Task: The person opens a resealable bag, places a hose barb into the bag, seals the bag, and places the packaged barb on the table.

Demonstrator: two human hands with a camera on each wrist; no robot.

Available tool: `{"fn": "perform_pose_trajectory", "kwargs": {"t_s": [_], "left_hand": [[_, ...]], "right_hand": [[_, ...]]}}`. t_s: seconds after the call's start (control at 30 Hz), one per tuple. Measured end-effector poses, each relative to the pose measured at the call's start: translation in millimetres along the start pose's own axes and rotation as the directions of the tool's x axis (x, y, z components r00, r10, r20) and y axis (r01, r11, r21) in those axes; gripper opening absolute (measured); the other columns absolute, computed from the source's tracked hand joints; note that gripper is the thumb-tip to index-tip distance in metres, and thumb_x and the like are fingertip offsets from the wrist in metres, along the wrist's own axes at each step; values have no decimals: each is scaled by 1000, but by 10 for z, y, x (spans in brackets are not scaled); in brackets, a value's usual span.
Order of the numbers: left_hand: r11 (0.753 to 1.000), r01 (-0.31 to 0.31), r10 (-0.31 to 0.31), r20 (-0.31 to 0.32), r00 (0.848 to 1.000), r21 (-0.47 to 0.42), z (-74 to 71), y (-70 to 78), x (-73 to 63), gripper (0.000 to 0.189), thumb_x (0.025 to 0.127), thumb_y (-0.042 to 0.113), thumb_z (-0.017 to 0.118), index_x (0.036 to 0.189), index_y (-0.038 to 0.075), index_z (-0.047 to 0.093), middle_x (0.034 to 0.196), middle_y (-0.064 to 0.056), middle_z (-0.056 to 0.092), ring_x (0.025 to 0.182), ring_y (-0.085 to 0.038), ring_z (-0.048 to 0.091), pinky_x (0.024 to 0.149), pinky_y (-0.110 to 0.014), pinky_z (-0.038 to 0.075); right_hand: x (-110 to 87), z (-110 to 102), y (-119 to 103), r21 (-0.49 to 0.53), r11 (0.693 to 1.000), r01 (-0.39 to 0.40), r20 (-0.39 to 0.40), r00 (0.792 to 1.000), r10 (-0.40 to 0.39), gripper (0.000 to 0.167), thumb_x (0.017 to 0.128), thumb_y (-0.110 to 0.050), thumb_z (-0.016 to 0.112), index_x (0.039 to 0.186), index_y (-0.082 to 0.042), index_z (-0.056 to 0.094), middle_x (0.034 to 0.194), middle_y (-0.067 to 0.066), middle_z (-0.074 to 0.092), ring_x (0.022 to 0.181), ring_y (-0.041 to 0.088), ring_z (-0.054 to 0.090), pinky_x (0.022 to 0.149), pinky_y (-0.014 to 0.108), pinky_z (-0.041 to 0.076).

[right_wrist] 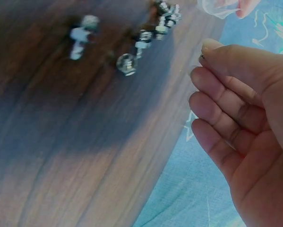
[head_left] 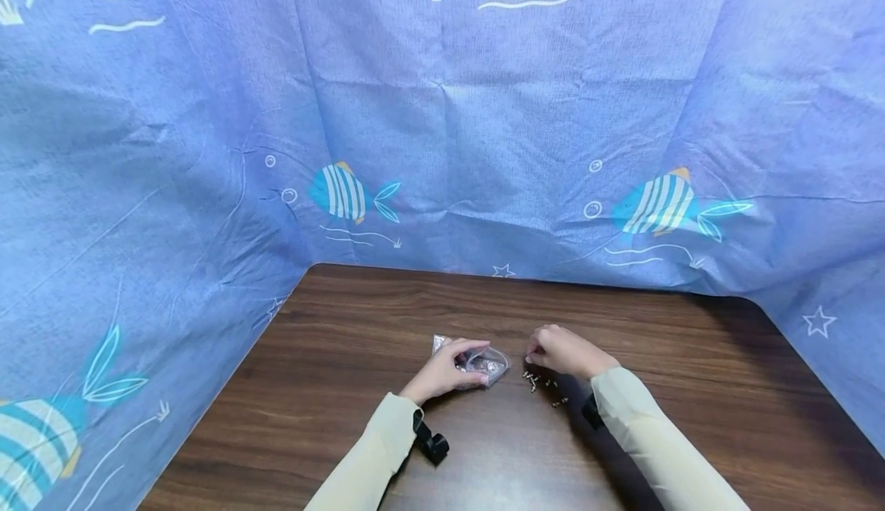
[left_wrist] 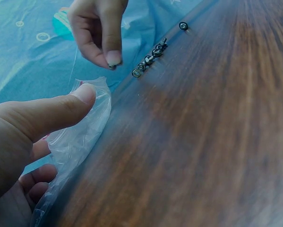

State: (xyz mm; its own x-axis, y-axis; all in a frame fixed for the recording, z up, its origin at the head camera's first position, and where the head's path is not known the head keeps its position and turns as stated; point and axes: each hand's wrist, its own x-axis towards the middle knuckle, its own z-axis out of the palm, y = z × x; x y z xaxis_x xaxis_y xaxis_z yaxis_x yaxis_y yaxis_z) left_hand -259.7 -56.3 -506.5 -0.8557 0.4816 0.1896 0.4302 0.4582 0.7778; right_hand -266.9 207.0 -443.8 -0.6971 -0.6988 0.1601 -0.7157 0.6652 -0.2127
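Observation:
My left hand (head_left: 444,373) grips a clear plastic bag (left_wrist: 80,135), thumb on one side and curled fingers on the other. The bag's mouth gapes toward the right, and shiny bits show inside it in the head view. Just right of the mouth, above the table, my right hand (head_left: 567,351) pinches a small metal piece (left_wrist: 112,65) between thumb and forefinger. Fingertips hide most of that piece. Small metal screws (right_wrist: 143,40) with wider collars lie loosely scattered below the right hand. One screw (right_wrist: 80,38) lies apart from the cluster.
The brown wood-grain table (head_left: 332,326) reaches back to a blue fish-patterned cloth (head_left: 512,142), which hangs behind and along both sides. A black wrist strap (head_left: 432,446) shows at the left cuff, another black strap (head_left: 592,413) at the right.

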Motion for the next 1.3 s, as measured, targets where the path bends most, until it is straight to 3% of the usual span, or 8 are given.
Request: {"fn": "perform_pose_trajectory", "kwargs": {"t_s": [0.4,0.77,1.03,1.3], "left_hand": [[1000,-9,9,-8,1000,27,15,-24,13,59,76,30,81,130,21,61,121,-1,64,98,-15,50,86,-27,41],[1000,-5,5,4,1000,21,3,-24,13,58,77,30,80,131,20,60,124,-2,63,103,-16,50,88,-29,42],[1000,2,-2,5,1000,18,6,-6,3,57,78,28,80,131,20,60,125,-2,63,103,-17,49,87,-29,41],[1000,21,-21,17,1000,22,-6,8,0,57,79,31,79,132,22,59,128,-1,62,106,-17,48,89,-31,41]], "right_hand": [[129,-85,-130,-21,998,52,-34,998,-53,5,84,-8,71,79,-9,72,75,-3,66,71,11,61,69,27,52],[291,-136,-263,18,998,68,1,998,-68,6,85,-9,69,79,-11,71,79,-5,64,73,6,57,69,24,50],[375,-92,-348,72,995,75,24,997,-77,4,84,-6,70,79,-8,70,76,-5,63,69,3,54,65,21,48],[412,-52,-384,82,993,82,43,995,-86,8,85,-10,70,78,-11,68,73,-9,59,66,0,49,63,18,46]]}}
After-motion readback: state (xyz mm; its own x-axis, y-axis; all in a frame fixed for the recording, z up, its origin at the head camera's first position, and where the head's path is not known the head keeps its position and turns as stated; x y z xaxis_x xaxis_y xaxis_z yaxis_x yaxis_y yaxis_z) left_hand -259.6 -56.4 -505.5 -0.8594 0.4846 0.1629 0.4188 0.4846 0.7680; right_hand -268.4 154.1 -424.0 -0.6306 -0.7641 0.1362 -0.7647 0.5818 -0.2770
